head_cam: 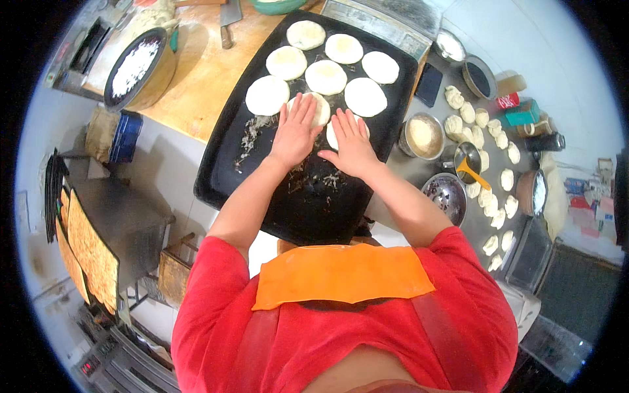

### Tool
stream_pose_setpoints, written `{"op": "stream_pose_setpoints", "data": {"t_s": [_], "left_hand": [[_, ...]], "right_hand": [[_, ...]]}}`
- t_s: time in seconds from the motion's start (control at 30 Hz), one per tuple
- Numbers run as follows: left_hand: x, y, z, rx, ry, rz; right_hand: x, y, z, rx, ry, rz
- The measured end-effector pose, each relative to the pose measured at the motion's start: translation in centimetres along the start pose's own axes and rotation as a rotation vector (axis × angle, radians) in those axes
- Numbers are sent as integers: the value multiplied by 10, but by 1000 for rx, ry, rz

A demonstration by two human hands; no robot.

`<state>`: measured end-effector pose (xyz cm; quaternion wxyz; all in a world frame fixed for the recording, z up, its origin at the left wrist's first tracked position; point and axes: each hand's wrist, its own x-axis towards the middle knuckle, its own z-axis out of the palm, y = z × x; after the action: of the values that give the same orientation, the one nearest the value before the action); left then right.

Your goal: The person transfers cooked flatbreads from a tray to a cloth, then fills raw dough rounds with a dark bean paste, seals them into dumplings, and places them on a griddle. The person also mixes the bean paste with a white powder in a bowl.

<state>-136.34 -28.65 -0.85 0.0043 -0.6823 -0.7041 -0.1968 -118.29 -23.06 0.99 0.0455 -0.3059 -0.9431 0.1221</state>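
Several flat white dough rounds [326, 77] lie on a large black baking tray [314, 216]. My left hand [295, 130] rests flat on one dough round [322, 110], covering its left part. Close beside it, my right hand [350, 147] lies spread over another dough round [334, 136], hiding most of it. Both palms face down and neither hand grips anything. Just beyond my fingers are a round at the left [268, 96] and one at the right [366, 97]. Flour and dough crumbs [250, 137] are scattered on the tray.
A wooden worktop [196, 93] at the upper left holds a deep pot [135, 69] and a cleaver [230, 19]. On the grey counter at right are several dough pieces [467, 113], a bowl of pale filling [421, 136], a metal bowl [445, 194], an orange-handled utensil [474, 174] and a phone [428, 84].
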Motion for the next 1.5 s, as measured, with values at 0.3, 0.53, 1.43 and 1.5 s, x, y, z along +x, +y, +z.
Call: {"op": "stream_pose_setpoints", "data": {"t_s": [0.3,0.53,1.43,1.5], "left_hand": [[7,5,1,-20,-58,-27],[10,77,28,-9,-218,316],[-92,178,-85,-1696,-689,-667],[-119,148,-85,-1770,-615,-723]], "right_hand": [[-12,-10,6,179,26,-12],[-72,31,-46,834,703,424],[-270,98,-83,1160,195,603],[-233,57,-96,1133,178,451]]}}
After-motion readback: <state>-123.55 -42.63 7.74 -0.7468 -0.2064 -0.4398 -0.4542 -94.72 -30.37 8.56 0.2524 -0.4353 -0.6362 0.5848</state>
